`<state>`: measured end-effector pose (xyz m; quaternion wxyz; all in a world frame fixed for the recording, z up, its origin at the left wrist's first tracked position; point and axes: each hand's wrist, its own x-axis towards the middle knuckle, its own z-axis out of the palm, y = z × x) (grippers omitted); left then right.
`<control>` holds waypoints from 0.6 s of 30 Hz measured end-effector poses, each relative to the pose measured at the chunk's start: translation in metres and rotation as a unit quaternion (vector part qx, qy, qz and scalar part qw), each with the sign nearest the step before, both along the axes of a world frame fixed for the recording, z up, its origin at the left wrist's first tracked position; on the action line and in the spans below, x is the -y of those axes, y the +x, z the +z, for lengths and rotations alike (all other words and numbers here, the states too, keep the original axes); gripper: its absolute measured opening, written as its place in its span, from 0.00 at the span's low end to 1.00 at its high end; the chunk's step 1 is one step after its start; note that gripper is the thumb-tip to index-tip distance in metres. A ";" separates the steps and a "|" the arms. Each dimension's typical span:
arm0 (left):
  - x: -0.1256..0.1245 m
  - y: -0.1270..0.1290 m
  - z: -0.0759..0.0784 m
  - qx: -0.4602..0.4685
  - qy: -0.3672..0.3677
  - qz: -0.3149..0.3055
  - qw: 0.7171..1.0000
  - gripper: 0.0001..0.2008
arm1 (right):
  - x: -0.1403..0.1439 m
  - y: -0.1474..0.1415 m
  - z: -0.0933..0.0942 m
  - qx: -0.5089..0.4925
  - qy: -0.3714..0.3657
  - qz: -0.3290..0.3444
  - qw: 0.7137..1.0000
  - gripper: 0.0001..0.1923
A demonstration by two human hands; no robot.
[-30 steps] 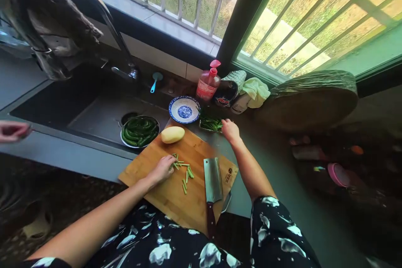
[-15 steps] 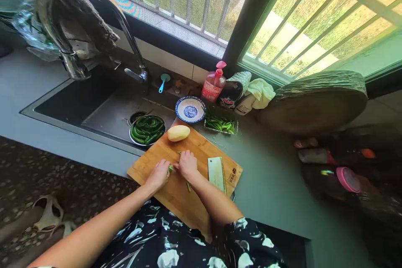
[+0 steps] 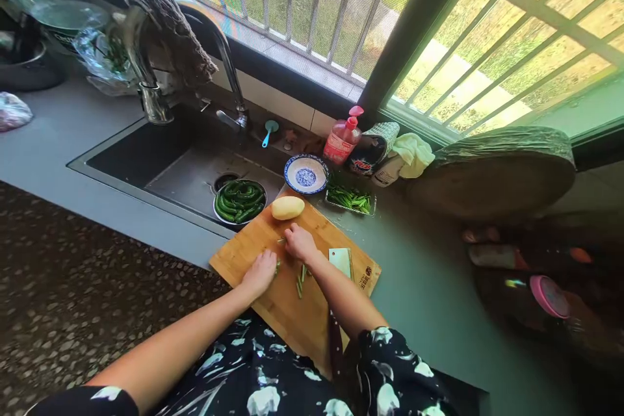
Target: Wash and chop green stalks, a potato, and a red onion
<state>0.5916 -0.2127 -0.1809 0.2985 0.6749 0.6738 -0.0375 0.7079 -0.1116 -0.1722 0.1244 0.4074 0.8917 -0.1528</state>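
Green stem pieces (image 3: 299, 287) beside left hand (image 3: 263, 271) and right hand (image 3: 299, 244), both grasps unclear

Kitchen corner, viewed from above. A barred window (image 3: 305, 10) with a mesh screen (image 3: 381, 6) spans the far side, divided by a dark post (image 3: 411, 39); grass (image 3: 276, 3) and a pale path (image 3: 455, 78) lie sunlit outside. Below the sill (image 3: 292, 55) runs a strip of light tiled wall (image 3: 275, 101). The grey counter (image 3: 424, 279) surrounds a dark sink (image 3: 180, 172). Lower left: speckled floor (image 3: 58, 299). Daylight enters through the window; the right side is dim.
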 end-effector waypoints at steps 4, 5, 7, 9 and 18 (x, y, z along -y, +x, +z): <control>-0.005 -0.008 -0.007 0.014 0.007 -0.001 1.000 0.12 | -0.010 -0.003 0.001 0.015 -0.019 0.059 0.998 0.13; -0.006 -0.011 -0.008 0.023 0.017 0.000 1.000 0.13 | -0.010 0.000 0.002 0.018 -0.024 0.073 0.997 0.12; -0.006 -0.018 -0.011 0.045 0.047 0.006 0.998 0.12 | -0.007 0.010 0.004 0.022 -0.030 0.092 0.995 0.11; -0.005 -0.024 -0.012 0.057 0.064 0.015 0.996 0.12 | -0.001 0.025 0.009 0.021 -0.045 0.111 0.993 0.10; 0.009 0.015 -0.010 0.060 0.045 0.024 0.997 0.19 | 0.048 0.076 0.018 -0.015 -0.058 0.007 0.998 0.52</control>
